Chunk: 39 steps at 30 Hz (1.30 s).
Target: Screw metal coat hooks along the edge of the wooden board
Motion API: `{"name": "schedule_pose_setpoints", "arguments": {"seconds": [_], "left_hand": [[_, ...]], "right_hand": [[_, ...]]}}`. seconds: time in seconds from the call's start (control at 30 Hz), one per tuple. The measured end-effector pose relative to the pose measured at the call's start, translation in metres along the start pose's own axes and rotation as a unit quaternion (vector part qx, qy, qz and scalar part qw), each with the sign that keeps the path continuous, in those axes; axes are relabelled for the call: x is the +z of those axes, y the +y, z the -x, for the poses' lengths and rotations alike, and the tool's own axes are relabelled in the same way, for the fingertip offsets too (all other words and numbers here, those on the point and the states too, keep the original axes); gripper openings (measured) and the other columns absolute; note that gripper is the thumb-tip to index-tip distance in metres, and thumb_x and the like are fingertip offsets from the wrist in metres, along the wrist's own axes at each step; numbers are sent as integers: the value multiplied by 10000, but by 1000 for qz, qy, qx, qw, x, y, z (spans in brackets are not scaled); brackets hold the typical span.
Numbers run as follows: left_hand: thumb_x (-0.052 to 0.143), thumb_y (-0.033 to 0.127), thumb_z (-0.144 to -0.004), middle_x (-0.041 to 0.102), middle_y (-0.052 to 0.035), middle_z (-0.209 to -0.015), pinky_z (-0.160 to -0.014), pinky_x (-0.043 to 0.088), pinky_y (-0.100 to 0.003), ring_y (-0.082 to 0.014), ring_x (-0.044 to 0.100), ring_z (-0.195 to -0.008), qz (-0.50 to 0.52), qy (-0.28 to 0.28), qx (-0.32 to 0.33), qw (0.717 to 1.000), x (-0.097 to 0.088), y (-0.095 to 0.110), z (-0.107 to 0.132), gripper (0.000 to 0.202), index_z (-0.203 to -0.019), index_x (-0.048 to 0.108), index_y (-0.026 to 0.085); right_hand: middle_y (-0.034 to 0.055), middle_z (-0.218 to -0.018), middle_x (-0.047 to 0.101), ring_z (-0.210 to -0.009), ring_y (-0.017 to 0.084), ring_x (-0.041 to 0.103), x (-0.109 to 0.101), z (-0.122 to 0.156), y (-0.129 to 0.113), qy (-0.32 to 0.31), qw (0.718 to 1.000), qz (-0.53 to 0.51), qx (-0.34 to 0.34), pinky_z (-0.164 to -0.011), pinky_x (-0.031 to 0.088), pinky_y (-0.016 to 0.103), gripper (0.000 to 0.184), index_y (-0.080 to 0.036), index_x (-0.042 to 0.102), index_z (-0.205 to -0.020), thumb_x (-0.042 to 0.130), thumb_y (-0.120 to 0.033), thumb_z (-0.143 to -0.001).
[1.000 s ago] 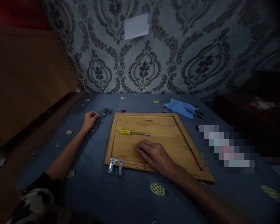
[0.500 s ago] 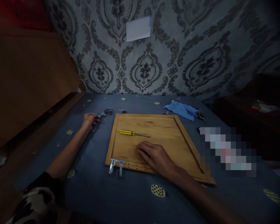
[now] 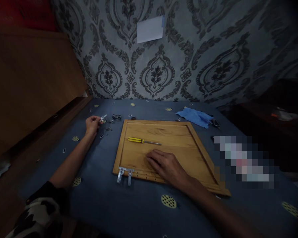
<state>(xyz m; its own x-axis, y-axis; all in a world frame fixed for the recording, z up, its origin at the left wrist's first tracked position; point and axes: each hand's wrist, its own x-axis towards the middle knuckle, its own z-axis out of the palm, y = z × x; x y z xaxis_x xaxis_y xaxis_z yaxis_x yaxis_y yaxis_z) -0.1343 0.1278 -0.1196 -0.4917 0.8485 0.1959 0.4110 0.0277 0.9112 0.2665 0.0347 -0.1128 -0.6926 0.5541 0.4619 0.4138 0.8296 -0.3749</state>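
Observation:
At the left of the cloth, my left hand [image 3: 91,125] pinches a small shiny metal hook [image 3: 103,117] at its fingertips. Close beside it lie more metal pieces [image 3: 117,117] and a few small bits, perhaps screws [image 3: 108,129]. My right hand [image 3: 164,165] rests on the wooden panel [image 3: 183,148], fingers curled and close together; anything under them is hidden. A screwdriver [image 3: 144,141] with a yellow handle lies on the panel, just beyond that hand. Two metal hooks [image 3: 125,174] sit side by side at the panel's near left corner, beside a row of small dark holes.
A blue cloth [image 3: 195,117] lies at the back right, with a dark looped object [image 3: 215,123] beside it. Right of the panel is a pixelated item [image 3: 243,162]. A brown wooden cabinet [image 3: 32,82] stands on the left. Patterned wallpaper [image 3: 156,72] covers the back.
My left hand has lifted a metal hook away from the pieces near it, moving slightly up and left. My right hand and the screwdriver stay in place on the panel.

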Motion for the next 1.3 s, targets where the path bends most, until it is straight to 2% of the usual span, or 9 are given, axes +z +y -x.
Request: {"name": "schedule_pose_setpoints", "arguments": {"seconds": [0.2, 0.33, 0.47, 0.57, 0.67, 0.83, 1.0, 1.13, 1.3], "left_hand": [[648, 391, -978, 638, -109, -1284, -945, 595, -461, -244, 658, -1114, -88, -139, 79, 983, -17, 7, 7, 377, -1274, 610, 161], [645, 392, -980, 637, -110, -1289, -955, 591, -464, -243, 655, -1121, -137, -194, 131, 963, -22, 10, 12, 369, -1269, 614, 166], [645, 392, -980, 639, -109, -1284, -954, 591, -463, -241, 656, -1117, -168, -229, 152, 947, -31, 7, 18, 367, -1266, 615, 165], [641, 394, -982, 643, -107, -1277, -951, 592, -457, -237, 658, -1108, -178, -242, 150, 942, -39, 1, 22, 356, -1257, 621, 168], [638, 403, -983, 646, -103, -1268, -941, 596, -452, -240, 661, -1100, -182, -226, 140, 947, -43, -3, 17, 363, -1256, 621, 164], [643, 400, -980, 636, -108, -1285, -945, 594, -463, -248, 657, -1116, -198, -190, 136, 952, -27, -2, -10, 386, -1281, 606, 160], [643, 393, -981, 634, -110, -1295, -954, 592, -463, -245, 654, -1123, -221, -217, 139, 941, -6, 2, -31, 373, -1276, 611, 168], [646, 401, -977, 638, -99, -1289, -952, 593, -453, -255, 654, -1126, -228, -243, 130, 934, -3, 4, -41, 364, -1258, 625, 171], [645, 394, -979, 636, -108, -1291, -948, 594, -460, -247, 656, -1119, -212, -263, 121, 934, -7, 4, -47, 375, -1274, 612, 165]], "right_hand": [[58, -867, 723, -778, 179, 712, 1, 1, 0, -3, 1000, -2, -2, -706, 548, 280, 247, -194, 681, -961, 449, -188, -1045], [60, -875, 728, -786, 178, 714, 1, 1, 1, -3, 1000, 0, -2, -706, 542, 275, 246, -192, 680, -973, 446, -195, -1050], [58, -881, 727, -788, 172, 711, 2, 2, 2, -3, 1000, -1, -2, -706, 537, 269, 250, -191, 680, -978, 442, -197, -1053], [57, -893, 729, -797, 173, 713, 2, 3, 3, -2, 1000, -4, 1, -714, 540, 275, 247, -198, 682, -980, 447, -203, -1054], [59, -883, 733, -787, 181, 720, 3, 2, 3, 2, 1000, -7, 2, -711, 548, 285, 239, -199, 683, -971, 457, -195, -1045], [65, -876, 742, -776, 185, 730, 1, 0, 1, 9, 1000, -8, -4, -698, 567, 288, 250, -197, 688, -968, 450, -186, -1041], [63, -873, 743, -776, 179, 728, 0, 0, 0, 7, 1000, -5, -2, -700, 578, 284, 245, -201, 692, -960, 459, -169, -1031], [54, -864, 734, -770, 176, 722, 0, 0, 0, 5, 1000, -5, -1, -699, 573, 286, 252, -199, 690, -969, 450, -176, -1039], [51, -856, 725, -761, 172, 714, -1, 1, 0, -1, 1000, -4, 0, -690, 557, 276, 255, -199, 686, -962, 445, -172, -1041]]}}
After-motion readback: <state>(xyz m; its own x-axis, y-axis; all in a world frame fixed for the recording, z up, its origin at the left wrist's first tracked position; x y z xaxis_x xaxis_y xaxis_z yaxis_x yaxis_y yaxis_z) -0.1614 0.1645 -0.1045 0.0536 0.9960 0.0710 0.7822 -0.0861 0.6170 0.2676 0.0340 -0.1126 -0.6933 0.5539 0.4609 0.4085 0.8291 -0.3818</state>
